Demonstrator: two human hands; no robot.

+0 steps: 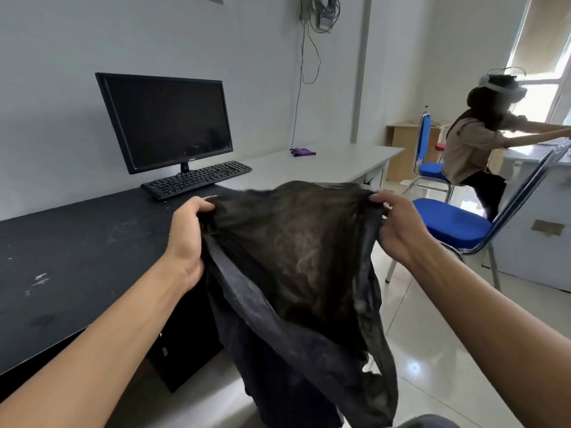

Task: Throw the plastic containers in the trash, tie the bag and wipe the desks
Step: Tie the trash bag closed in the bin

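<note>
Black plastic, thin and wrinkled, made up the trash bag (pixel 293 257), which hung in the air just beside the front edge of the dark desk (pixel 77 257), its mouth pulled wide between the two hands. The left hand (pixel 187 233) gripped the rim on the desk side with curled fingers. The right hand (pixel 397 225) pinched the opposite rim, so the film stretched taut across the top while the body sagged toward the floor. No plastic containers showed anywhere, and whether any lay inside the bag could not be told. The step in hand looked like handling the bag's mouth, either holding it open or readying it for tying. If tying came next, it would call for drawing both rims together into a neck and knotting it gently, since such thin film would likely tear under a hard pull. Pale smudges on the dark desk suggested wiping was not yet done; a purple cloth (pixel 303 152) lay on the lighter desk (pixel 340 162) beyond the keyboard (pixel 197 179).
</note>
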